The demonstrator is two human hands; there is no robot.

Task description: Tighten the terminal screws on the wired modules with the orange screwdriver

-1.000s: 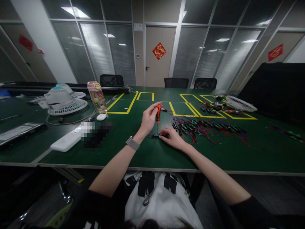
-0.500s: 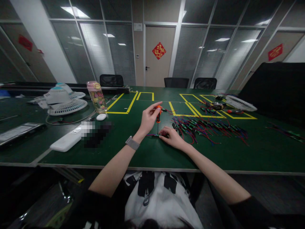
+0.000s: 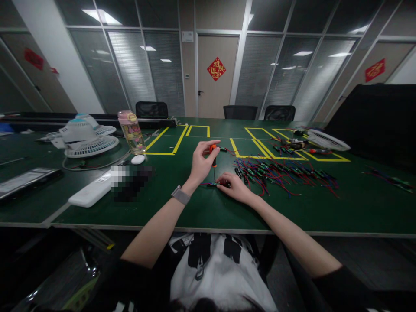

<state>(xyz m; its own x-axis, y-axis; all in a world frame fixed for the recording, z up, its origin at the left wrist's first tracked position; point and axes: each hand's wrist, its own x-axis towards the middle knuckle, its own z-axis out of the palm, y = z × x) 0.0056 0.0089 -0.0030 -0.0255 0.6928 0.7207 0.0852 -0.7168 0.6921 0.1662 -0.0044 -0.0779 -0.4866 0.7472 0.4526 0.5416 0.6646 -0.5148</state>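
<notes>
My left hand (image 3: 202, 162) grips the orange and black handle of a screwdriver (image 3: 214, 163), which stands nearly upright. Its thin shaft points down at a small green circuit board (image 3: 212, 185) with wires on the table. Whether the tip touches a screw is too small to tell. My right hand (image 3: 232, 185) rests on the table with its fingertips closed on the right end of that board, steadying it. Just beyond the screwdriver lies another small board (image 3: 223, 149) with red wires.
To the right spreads a pile of wired circuit boards (image 3: 269, 171). A white fan grille (image 3: 328, 142) lies behind it. On the left are a drink bottle (image 3: 131, 132), fan parts (image 3: 87, 138), a white oblong case (image 3: 94, 190) and a round white object (image 3: 138, 160). Yellow tape (image 3: 159, 153) marks the green table.
My left hand has turned slightly around the screwdriver handle, and the handle has tipped a little to the left. My right hand and the board stay in place.
</notes>
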